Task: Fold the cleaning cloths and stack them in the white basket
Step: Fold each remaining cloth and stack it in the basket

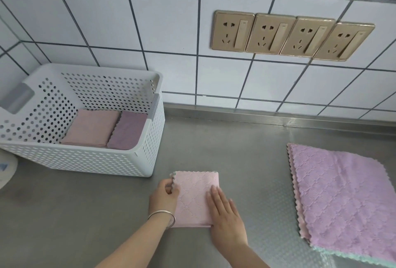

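Counter: a steel worktop [225,150] ran beneath a wall of white tiles with dark grout [128,21].
Sockets: four gold-coloured outlet plates [292,35] sat side by side on the tiles, upper right.
White basket: the perforated white basket [90,160] stood at the left of the counter, close to the wall, with a grey handle [16,98] at its left end.
Basket contents: a folded pink cloth [90,127] lay flat on the basket floor, with a folded purple cloth [128,130] touching its right side.
Unfolded stack: a pile of open cloths [347,199] lay well apart at the right, lilac on top, pink and mint-green edges showing under it.
Left edge: part of a round white object [6,170] showed beside the basket; what it was could not be told.
In the way: nothing lay on the bare steel between the basket and the cloth under the hands.
Cloth in work: a folded pale pink cloth [196,198] lay on the counter in front of the basket's right corner, between the two hands.
Left hand: the left hand [164,196], a silver bangle [162,216] on its wrist, had its fingers curled round the cloth's scalloped left edge, grasping it near the far corner.
Right hand: the right hand [225,214] lay flat, fingers straight and together, pressing the cloth's right side down without gripping.
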Available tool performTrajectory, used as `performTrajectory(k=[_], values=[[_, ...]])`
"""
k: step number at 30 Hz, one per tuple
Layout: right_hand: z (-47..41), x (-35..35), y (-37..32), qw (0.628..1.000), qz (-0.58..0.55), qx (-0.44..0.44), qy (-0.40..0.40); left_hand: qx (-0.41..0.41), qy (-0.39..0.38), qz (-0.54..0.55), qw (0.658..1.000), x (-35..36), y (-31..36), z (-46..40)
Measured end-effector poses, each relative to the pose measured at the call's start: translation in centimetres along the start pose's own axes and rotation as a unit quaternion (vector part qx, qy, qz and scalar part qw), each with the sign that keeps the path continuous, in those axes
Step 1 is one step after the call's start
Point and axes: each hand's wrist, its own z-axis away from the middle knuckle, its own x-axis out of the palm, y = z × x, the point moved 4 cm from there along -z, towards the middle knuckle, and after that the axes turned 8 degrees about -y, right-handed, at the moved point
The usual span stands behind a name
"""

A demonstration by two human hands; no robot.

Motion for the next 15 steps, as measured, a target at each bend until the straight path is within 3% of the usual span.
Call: performTrajectory(k=[7, 15], values=[[0.06, -0.35, -0.41, 0.997, 0.048, -0.024, 0.047, -0.003, 0.051, -0.019, 0.998, -0.06, 0.07, 0.29], [0.09, -0.61, -0.51, 0.998, 0.04, -0.039, 0.039, -0.022, 0.059, -0.004, 0.998, -0.07, 0.01, 0.15]])
